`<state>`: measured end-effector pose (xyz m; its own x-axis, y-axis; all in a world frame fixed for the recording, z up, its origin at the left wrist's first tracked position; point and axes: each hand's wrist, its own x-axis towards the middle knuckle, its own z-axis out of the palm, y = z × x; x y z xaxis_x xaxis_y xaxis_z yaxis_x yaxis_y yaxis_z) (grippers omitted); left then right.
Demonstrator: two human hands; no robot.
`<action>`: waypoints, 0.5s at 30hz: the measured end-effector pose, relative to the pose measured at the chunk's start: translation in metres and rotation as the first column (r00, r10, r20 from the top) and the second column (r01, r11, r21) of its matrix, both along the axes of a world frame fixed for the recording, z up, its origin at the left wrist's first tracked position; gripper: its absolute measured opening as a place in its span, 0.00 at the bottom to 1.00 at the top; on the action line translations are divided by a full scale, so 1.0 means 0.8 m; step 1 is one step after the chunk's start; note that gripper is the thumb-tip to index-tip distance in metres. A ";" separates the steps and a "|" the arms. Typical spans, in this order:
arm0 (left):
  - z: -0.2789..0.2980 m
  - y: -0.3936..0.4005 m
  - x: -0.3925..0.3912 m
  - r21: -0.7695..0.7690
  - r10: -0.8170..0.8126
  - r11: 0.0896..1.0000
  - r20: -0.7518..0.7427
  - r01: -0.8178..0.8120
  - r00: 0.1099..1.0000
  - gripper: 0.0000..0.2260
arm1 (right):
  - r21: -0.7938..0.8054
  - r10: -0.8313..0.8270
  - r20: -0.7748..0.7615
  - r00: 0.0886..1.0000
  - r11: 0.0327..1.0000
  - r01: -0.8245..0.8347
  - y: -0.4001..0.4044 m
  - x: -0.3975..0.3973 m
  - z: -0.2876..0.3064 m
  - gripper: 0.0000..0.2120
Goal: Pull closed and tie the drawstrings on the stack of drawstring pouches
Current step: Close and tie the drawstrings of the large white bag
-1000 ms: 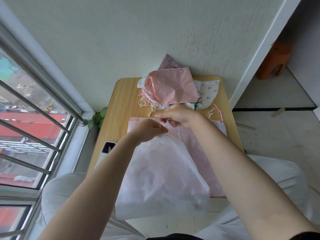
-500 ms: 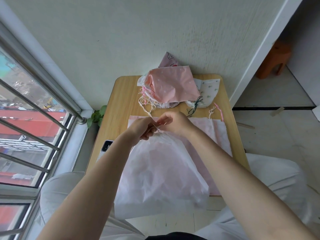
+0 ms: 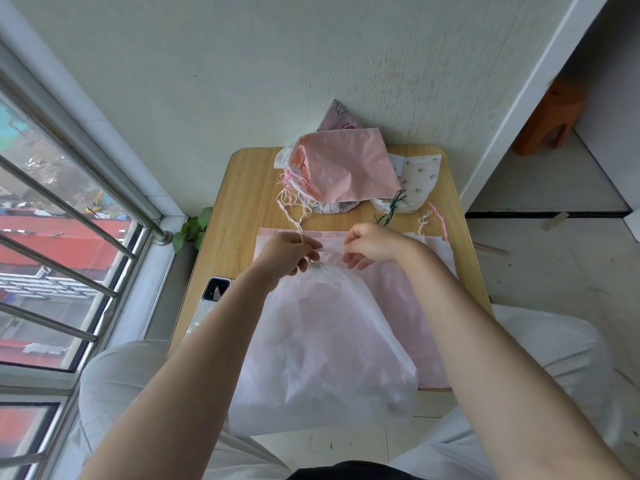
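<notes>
A large white translucent pouch (image 3: 322,344) lies in front of me with its mouth gathered shut at the top, hanging over the table's near edge. My left hand (image 3: 287,252) pinches one white drawstring end, and my right hand (image 3: 370,242) pinches the other, the string stretched taut between them just above the gathered mouth. Under the white pouch lies a stack of flat pink pouches (image 3: 412,306). At the back of the table sits a pile of closed pouches, a pink dotted one (image 3: 343,166) on top and a white printed one (image 3: 419,178) beside it, their cords trailing.
The small wooden table (image 3: 239,202) stands against a white wall, a barred window to the left. A phone (image 3: 215,289) lies at the table's left edge. Loose white and pink cords (image 3: 433,220) lie at the right. A brown stool (image 3: 550,116) stands on the floor far right.
My hands, close together at the pouch's mouth before, have moved apart sideways, drawing the white string tight between them.
</notes>
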<state>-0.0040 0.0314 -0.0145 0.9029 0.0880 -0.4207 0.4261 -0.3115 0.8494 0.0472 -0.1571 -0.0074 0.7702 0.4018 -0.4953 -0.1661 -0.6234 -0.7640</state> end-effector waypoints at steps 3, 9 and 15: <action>0.001 -0.003 0.000 0.058 -0.054 0.997 0.048 0.051 0.997 0.10 | 0.034 -0.045 0.151 0.987 0.999 0.040 0.011 -0.004 0.000 0.06; -0.002 -0.005 -0.001 0.131 -0.012 0.991 0.123 -0.004 0.992 0.07 | 0.130 -0.038 0.247 0.968 0.992 0.006 0.041 -0.020 -0.011 0.12; -0.007 -0.005 -0.003 0.119 0.098 0.987 0.118 -0.112 0.988 0.12 | 0.077 -0.016 0.360 0.933 0.997 -0.013 0.044 -0.025 -0.007 0.11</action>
